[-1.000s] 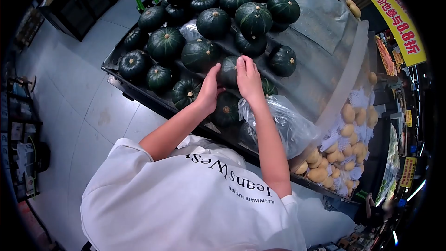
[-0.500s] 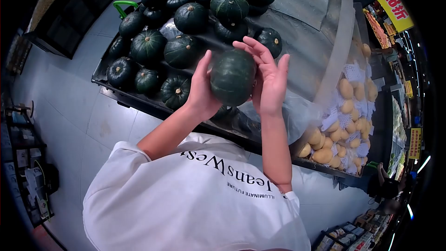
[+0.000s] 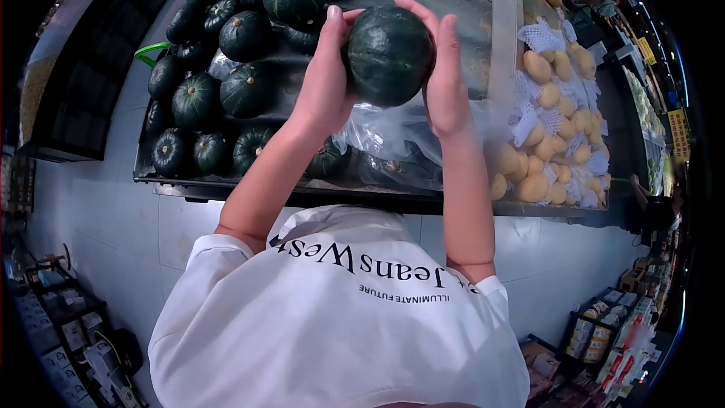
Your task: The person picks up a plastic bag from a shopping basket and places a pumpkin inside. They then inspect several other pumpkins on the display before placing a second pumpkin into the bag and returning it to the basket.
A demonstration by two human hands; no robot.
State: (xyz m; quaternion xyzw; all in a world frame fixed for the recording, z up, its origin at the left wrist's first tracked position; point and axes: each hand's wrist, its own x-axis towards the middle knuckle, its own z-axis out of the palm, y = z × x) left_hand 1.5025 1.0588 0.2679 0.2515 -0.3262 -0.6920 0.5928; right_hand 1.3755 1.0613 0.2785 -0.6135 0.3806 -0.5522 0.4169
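A round dark-green kabocha squash point(image 3: 389, 57) is held up over the display between both palms. My left hand point(image 3: 326, 79) is curved around its left side, with the thumb upright beside it. On the opposite side, my right hand point(image 3: 447, 79) presses against the squash, its fingers reaching behind the far top edge. Clear plastic film point(image 3: 389, 130) lies on the display just below the held squash. To the left rests a pile of similar squashes point(image 3: 245, 35), with light stem stubs showing on several.
Yellow oval fruits point(image 3: 538, 170), some in white foam nets, fill the right part of the display. A green handle point(image 3: 151, 53) sticks out beyond the squash pile. The black display edge point(image 3: 355, 200) runs close to my body. A person in dark clothes point(image 3: 661, 208) is at far right.
Both hands have carried the squash farther out and turned it, so its face looks rounder now. The camera view has rotated, and the display edge now lies nearly level.
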